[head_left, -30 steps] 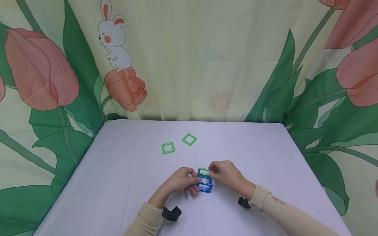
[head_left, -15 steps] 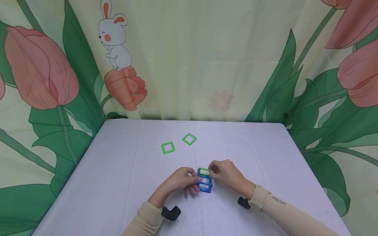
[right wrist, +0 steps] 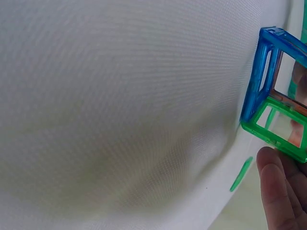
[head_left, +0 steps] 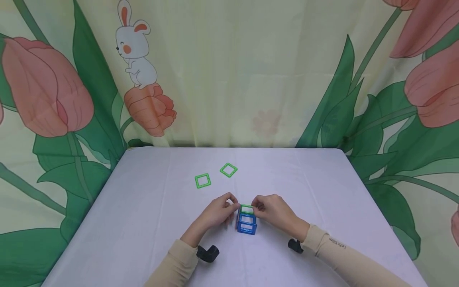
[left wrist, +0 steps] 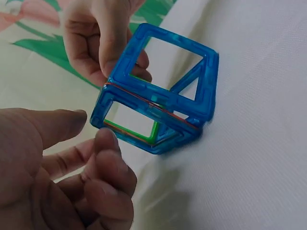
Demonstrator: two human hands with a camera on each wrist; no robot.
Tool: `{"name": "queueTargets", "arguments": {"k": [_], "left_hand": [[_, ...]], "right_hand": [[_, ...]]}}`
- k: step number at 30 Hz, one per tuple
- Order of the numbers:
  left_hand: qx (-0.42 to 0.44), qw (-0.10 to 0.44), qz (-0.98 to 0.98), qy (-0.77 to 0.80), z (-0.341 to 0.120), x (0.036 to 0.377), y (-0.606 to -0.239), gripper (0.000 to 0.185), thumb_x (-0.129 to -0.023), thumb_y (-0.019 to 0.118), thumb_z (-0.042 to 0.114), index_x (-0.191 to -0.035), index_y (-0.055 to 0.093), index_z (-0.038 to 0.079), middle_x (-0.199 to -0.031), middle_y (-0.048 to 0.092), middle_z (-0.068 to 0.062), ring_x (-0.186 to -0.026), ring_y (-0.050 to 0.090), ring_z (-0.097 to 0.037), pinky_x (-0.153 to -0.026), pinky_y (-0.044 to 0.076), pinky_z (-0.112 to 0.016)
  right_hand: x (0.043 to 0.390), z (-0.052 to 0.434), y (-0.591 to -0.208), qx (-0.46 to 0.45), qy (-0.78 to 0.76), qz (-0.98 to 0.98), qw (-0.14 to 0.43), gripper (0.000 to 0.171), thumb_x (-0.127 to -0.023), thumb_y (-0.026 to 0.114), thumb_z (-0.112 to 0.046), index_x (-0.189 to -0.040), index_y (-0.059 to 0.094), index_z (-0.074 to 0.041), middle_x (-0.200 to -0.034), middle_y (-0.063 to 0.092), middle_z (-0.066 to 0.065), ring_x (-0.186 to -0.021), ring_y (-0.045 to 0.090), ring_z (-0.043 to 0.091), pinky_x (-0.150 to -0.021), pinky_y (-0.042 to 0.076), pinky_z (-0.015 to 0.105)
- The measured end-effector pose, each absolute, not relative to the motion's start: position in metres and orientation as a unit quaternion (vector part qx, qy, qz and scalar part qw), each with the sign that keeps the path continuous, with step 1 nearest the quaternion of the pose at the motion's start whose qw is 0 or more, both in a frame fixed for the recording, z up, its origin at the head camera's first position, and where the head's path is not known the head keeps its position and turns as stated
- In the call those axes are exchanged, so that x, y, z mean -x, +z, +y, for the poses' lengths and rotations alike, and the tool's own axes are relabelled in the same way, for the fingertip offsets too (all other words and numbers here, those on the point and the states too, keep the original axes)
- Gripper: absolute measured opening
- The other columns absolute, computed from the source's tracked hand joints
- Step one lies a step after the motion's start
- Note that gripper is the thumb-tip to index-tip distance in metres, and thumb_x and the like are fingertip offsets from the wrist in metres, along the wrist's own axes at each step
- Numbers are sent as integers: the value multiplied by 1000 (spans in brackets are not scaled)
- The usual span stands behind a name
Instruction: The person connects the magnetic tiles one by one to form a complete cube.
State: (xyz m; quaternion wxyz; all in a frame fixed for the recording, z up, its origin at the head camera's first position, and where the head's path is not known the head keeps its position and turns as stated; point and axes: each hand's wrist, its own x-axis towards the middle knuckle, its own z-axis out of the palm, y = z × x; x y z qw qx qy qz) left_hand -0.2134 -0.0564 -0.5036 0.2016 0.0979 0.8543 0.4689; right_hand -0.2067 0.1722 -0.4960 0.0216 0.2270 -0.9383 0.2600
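A small box-like structure of blue and green frames (head_left: 247, 223) stands on the white-covered tabletop (head_left: 305, 247), between the two hands. The right hand (head_left: 274, 208) pinches the green part's edge between thumb and finger. The left hand (head_left: 217, 210) has bent fingers at the opposite side, thumb and forefinger apart, pinching nothing. Beyond lie two green square frames (head_left: 204, 186), well apart from the structure; behind hangs a tulip-and-rabbit curtain (head_left: 215, 79).

I'm touching a structure (left wrist: 163, 98) of smooth, glossy, see-through plastic, and on the far side two loose frames (head_left: 204, 186) are looking like plastic too. The tablecloth (head_left: 305, 179) is appearing matt and finely woven, my sleeves (head_left: 173, 263) dull cloth.
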Motion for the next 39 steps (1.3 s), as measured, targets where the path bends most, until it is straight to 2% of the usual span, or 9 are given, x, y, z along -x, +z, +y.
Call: {"name": "queueTargets", "arguments": {"k": [4, 13, 21, 30, 36, 39], "left_hand": [[-110, 206, 854, 464, -53, 218, -505, 21, -104, 62, 34, -120, 67, 20, -77, 65, -5, -61, 56, -17, -59, 44, -29], [-109, 204, 854, 466, -52, 221, -509, 18, -104, 62, 31, -112, 71, 18, -79, 61, -2, -61, 55, -16, -59, 44, -29], [-101, 203, 853, 470, -56, 221, -508, 18, -103, 63, 31, -109, 70, 16, -82, 67, -1, -67, 58, -17, -64, 47, -31], [-97, 223, 846, 474, -60, 220, -509, 18, -101, 64, 31, -101, 66, 13, -77, 76, -2, -57, 58, -17, -65, 43, -31], [-102, 244, 831, 489, -62, 215, -508, 21, -102, 64, 32, -100, 64, 11, -81, 79, -2, -56, 66, -20, -75, 44, -34], [-104, 257, 821, 499, -61, 212, -506, 22, -103, 62, 32, -101, 63, 10, -83, 79, -4, -58, 69, -20, -76, 43, -34]], "right_hand": [[207, 174, -498, -237, 253, -938, 31, 8, -87, 76, -10, -94, 75, -14, -87, 78, -3, -76, 71, 4, -70, 57, 20], [208, 174, -498, -250, 254, -934, 30, 8, -89, 75, -11, -97, 76, -15, -90, 79, -1, -77, 72, 5, -71, 57, 19], [208, 173, -494, -242, 257, -935, 41, 9, -91, 77, -14, -99, 77, -16, -93, 79, -3, -78, 71, 3, -71, 57, 20], [213, 176, -492, -233, 268, -934, 36, 8, -92, 76, -12, -100, 77, -13, -94, 79, -1, -78, 73, 6, -71, 58, 21], [219, 177, -492, -212, 267, -940, 20, 11, -93, 75, -16, -103, 77, -13, -97, 79, -2, -81, 73, 7, -73, 59, 24], [223, 177, -492, -204, 269, -941, 19, 11, -94, 75, -15, -104, 77, -12, -97, 79, -1, -82, 74, 8, -74, 60, 25]]}}
